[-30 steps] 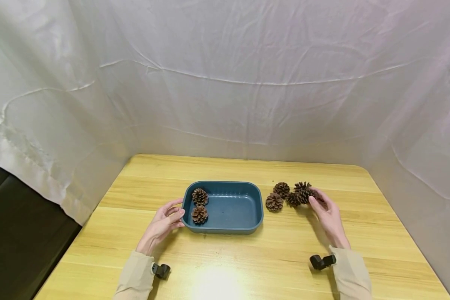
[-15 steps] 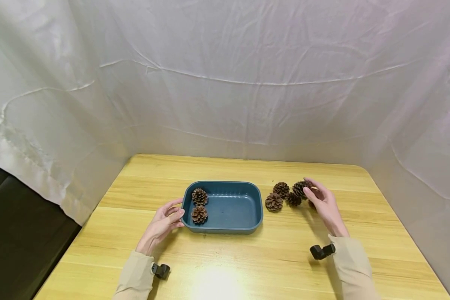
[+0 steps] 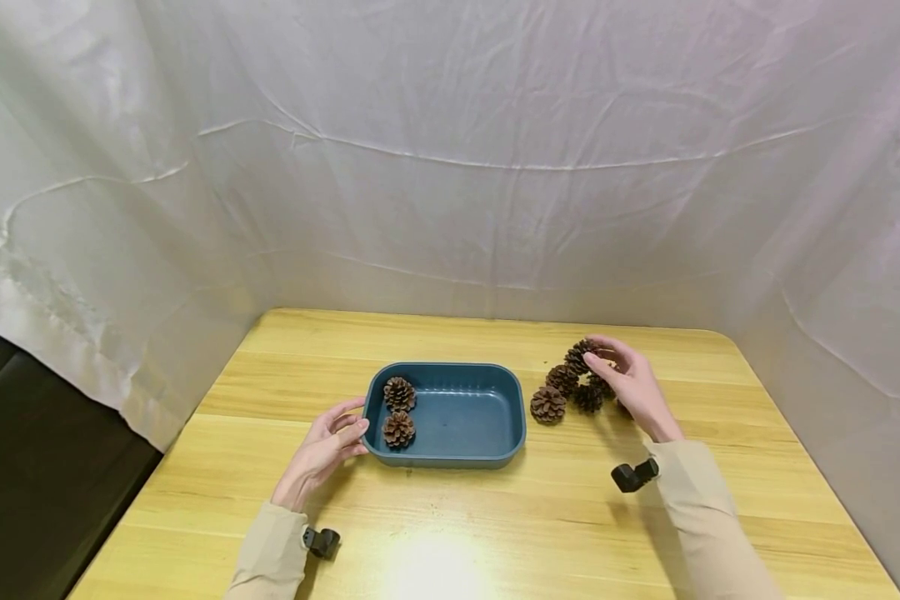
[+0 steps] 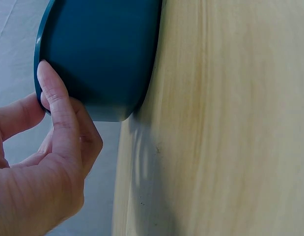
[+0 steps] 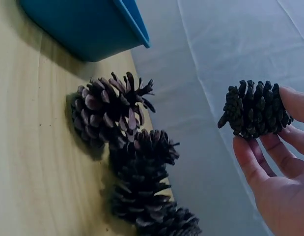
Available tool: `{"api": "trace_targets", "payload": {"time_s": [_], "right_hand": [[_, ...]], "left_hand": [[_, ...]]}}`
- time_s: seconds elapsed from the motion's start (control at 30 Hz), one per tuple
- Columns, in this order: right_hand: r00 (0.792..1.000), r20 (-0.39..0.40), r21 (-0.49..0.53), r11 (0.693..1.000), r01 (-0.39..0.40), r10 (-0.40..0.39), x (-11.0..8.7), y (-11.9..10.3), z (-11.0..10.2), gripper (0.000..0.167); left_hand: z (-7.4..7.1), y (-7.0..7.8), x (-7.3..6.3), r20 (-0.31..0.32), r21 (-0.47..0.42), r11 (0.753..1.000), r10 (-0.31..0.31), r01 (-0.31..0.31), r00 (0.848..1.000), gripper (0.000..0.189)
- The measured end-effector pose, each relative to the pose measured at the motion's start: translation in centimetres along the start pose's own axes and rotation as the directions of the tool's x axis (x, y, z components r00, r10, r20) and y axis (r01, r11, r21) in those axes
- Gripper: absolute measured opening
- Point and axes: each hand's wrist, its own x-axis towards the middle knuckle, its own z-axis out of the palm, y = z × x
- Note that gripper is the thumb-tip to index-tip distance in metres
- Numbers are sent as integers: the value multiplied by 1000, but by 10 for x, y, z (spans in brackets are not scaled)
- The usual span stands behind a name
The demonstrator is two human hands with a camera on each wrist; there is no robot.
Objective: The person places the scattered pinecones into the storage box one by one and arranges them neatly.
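My left hand (image 3: 321, 454) grips the left end of a dark blue plastic tray (image 3: 450, 461); the left wrist view has the thumb and fingers pinching its rim (image 4: 39, 44). Inside, along the tray's left end, lie two brown pine cones, one toward the back (image 3: 400, 393) and one in front of it (image 3: 398, 429). My right hand (image 3: 637, 390) holds a dark pine cone (image 5: 255, 110) between thumb and fingertips, raised above the others. Below it, to the right of the tray, several pine cones (image 3: 548, 405) cluster on the table, partly hidden by the hand.
The light wooden table (image 3: 450, 517) carries everything. A pale cloth curtain (image 3: 495, 208) rises behind its back edge and along both sides. A black surface (image 3: 30, 467) shows at the far left.
My right hand has lifted the pine cone and carried it left and toward the back, over the cluster. The left hand and tray have stayed still.
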Motion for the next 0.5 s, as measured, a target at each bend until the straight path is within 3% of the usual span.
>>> {"api": "trace_targets", "payload": {"time_s": [0.5], "right_hand": [[994, 113, -37, 999, 9, -4, 25, -22, 21, 48]], "left_hand": [[0, 1, -1, 2, -4, 1000, -1, 1, 1000, 59]]}}
